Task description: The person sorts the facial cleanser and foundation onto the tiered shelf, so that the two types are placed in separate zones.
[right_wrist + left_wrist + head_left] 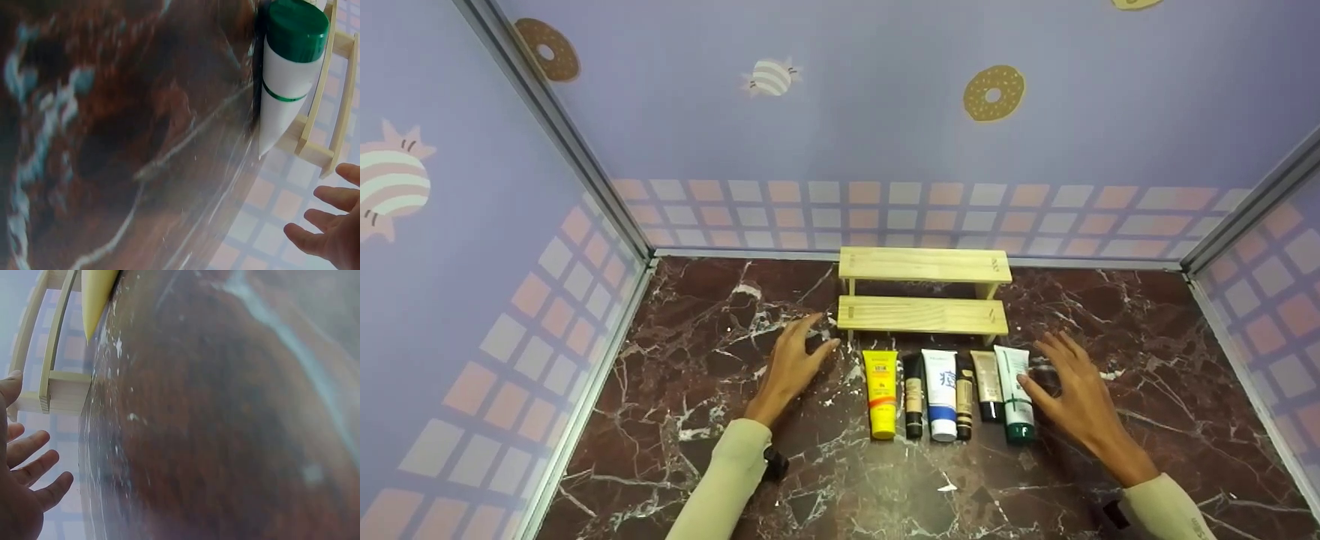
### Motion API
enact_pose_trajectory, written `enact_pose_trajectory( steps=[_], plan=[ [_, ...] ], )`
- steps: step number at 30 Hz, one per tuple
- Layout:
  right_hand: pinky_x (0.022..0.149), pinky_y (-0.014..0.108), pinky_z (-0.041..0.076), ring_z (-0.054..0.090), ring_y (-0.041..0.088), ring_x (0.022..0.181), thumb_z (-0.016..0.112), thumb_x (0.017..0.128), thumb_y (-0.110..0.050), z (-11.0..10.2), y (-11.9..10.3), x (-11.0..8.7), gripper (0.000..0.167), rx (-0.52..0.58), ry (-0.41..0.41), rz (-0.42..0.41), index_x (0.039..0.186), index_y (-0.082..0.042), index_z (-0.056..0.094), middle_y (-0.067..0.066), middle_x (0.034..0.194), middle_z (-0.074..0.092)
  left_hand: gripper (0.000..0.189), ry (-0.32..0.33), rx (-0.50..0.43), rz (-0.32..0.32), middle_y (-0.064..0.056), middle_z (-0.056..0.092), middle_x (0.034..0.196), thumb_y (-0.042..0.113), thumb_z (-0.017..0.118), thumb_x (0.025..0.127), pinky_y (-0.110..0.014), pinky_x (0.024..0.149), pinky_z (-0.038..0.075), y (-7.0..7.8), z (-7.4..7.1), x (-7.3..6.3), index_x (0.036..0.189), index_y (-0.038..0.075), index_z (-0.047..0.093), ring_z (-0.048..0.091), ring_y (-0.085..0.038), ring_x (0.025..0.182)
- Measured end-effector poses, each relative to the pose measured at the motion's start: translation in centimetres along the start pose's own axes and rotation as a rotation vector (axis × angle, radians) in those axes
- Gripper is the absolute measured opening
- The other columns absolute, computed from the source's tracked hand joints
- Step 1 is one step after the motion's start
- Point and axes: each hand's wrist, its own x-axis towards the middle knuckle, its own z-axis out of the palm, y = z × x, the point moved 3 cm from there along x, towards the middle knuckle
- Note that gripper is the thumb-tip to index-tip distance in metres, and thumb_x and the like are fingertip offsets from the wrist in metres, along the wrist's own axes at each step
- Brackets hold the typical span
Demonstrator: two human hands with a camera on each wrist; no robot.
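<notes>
Marbled tabletop [690,360] carries a wooden stand [922,313] at frame centre; left hand [791,367] and right hand [1076,401], each grip released, flank the tubes [939,386] rowed just below it. This seems readying; the next move likely calls for pinching one.

Wooden stand [922,315]; glossy green plastic cap [296,32].

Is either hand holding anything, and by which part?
Nothing: the left hand is empty; the right hand, by the green-capped tube, isn't gripping it.
</notes>
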Motion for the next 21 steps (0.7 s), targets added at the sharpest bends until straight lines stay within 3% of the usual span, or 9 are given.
enact_pose_trajectory(
  steps=[6, 12, 15, 21],
  plan=[
    [0.113, 0.076, 0.041, 0.051, 0.054, 0.143, 0.088, 0.092, -0.018, 0.6, -0.3, -0.5, 0.063, 0.042, 0.016, 0.014, 0.144, 0.010, 0.065, 0.032, 0.154, 0.058, 0.063, 0.052, -0.111, 0.045, -0.021, 0.070, 0.140, 0.045, 0.084, 0.099, -0.058, 0.113, 0.051, -2.2, 2.3, 0.7, 0.144, 0.004, 0.070, 0.066, -0.042, 0.131],
    [0.109, 0.074, 0.044, 0.055, 0.056, 0.136, 0.087, 0.092, -0.015, 1.5, -0.2, -1.0, 0.061, 0.083, 0.011, 0.036, 0.142, 0.013, 0.065, 0.036, 0.148, 0.061, 0.058, 0.021, -0.146, 0.005, -0.022, 0.069, 0.142, 0.034, 0.086, 0.099, -0.059, 0.114, 0.050, -1.3, 3.0, 1.0, 0.144, 0.001, 0.069, 0.063, -0.041, 0.135],
    [0.110, 0.073, 0.043, 0.055, 0.057, 0.135, 0.087, 0.093, -0.016, 1.9, 0.0, -1.2, 0.060, 0.090, -0.004, 0.065, 0.141, 0.013, 0.065, 0.036, 0.147, 0.061, 0.063, -0.017, -0.189, -0.053, -0.024, 0.064, 0.147, 0.029, 0.087, 0.098, -0.063, 0.118, 0.045, 0.5, 2.5, 1.1, 0.149, -0.002, 0.065, 0.059, -0.045, 0.139],
    [0.112, 0.072, 0.043, 0.056, 0.057, 0.134, 0.087, 0.094, -0.019, 2.5, 0.0, -1.5, 0.061, 0.090, -0.029, 0.132, 0.141, 0.012, 0.064, 0.036, 0.144, 0.062, 0.069, -0.052, -0.207, -0.149, -0.023, 0.059, 0.154, 0.026, 0.087, 0.099, -0.060, 0.122, 0.043, 1.1, 3.2, 1.3, 0.157, 0.003, 0.058, 0.055, -0.042, 0.146]
  ],
)
